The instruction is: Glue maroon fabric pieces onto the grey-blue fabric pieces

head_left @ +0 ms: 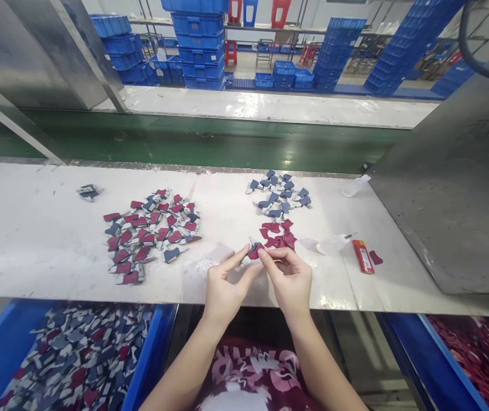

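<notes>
Between the fingertips of both hands is a small grey-and-blue part with a dark red pad (pixel 255 251) on it. My left hand (pixel 226 283) pinches it from the left, and my right hand (pixel 291 281) presses at the pad from the right. Just beyond my right fingers lies a small heap of loose dark red pads (pixel 281 240). Grey parts with blue faces (pixel 273 198) are scattered behind that heap. To the left spreads a pile of similar parts, many with red faces (pixel 141 233). A translucent squeeze bottle with a thin tip (pixel 332 245) lies right of my hands.
A red-and-yellow box (pixel 363 256) and a single red pad (pixel 375 257) lie to the right, near a metal housing (pixel 454 188). Another translucent bottle (pixel 356 186) stands behind. Below the white bench (pixel 43 240) are blue bins (pixel 148 348) of parts. A green belt (pixel 227 140) runs behind.
</notes>
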The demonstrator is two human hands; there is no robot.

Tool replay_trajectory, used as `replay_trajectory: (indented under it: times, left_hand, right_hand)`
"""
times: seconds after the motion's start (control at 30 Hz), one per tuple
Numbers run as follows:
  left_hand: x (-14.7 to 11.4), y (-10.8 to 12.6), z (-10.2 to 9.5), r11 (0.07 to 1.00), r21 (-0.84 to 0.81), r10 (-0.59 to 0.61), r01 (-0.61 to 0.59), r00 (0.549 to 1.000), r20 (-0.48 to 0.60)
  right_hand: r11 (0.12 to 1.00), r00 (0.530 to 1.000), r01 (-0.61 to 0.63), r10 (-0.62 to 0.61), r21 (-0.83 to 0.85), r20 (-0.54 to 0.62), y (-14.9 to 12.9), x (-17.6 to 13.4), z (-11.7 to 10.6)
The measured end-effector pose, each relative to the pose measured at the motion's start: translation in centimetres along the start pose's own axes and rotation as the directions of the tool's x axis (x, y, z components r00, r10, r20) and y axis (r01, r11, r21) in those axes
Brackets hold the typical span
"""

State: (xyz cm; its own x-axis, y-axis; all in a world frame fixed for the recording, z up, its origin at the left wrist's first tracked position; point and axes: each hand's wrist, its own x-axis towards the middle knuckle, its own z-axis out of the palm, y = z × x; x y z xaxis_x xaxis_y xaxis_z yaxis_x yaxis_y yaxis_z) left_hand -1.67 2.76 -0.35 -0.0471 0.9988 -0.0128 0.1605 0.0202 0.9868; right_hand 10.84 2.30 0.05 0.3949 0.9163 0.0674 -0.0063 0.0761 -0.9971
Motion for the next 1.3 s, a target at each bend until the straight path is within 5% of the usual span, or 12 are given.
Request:
replay_trajectory:
  times: [0.13, 0.57, 1.17, 1.3]
  left_hand:
    - [-0.1, 0.4, 0.1, 0.998, -0.061, -0.007, 0.007, 1.000, -0.015]
    - [-0.1, 1.9, 0.0, 0.996, -0.072, -0.045, 0.045, 0.999, -0.002]
    - [0.2, 2.8, 0.1, 0.983, -0.163, -0.085, 0.088, 0.996, 0.027]
    - [-0.1, 2.9, -0.5, 0.988, -0.139, -0.053, 0.062, 0.996, 0.065]
  right_hand:
    - [0.995, 0.996, 0.087, -0.088, -0.053, -0.013, -0.3, -0.4, -0.1]
    - [0.998, 0.998, -0.061, 0.061, -0.012, 0.002, -1.2, -0.4, -1.1]
    - [0.977, 0.987, 0.131, -0.145, -0.167, -0.074, -1.7, -0.7, -1.3]
    - [0.987, 0.997, 0.079, -0.076, -0.138, 0.028, -1.6, 0.2, -2.2]
